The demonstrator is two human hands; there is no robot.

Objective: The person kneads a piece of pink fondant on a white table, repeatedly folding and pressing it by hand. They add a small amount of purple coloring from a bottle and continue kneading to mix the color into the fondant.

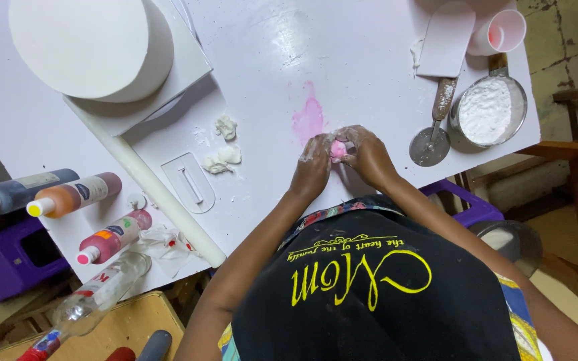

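Observation:
Both my hands meet at the near edge of the white table (342,53), pressing a small lump of pink fondant (338,150) between them. My left hand (314,164) cups it from the left with powdery fingers. My right hand (364,152) wraps it from the right. A pink smear (308,117) stains the table just beyond the hands. Small white fondant scraps (223,158) lie to the left.
A round white cake (91,47) on a square board sits far left, with a long white rolling pin (148,184) and a fondant smoother (189,182). Colour bottles (73,195) lie at the left edge. A pan of white powder (489,110), pizza cutter (432,142), scraper (446,39) and pink cup (501,32) stand right.

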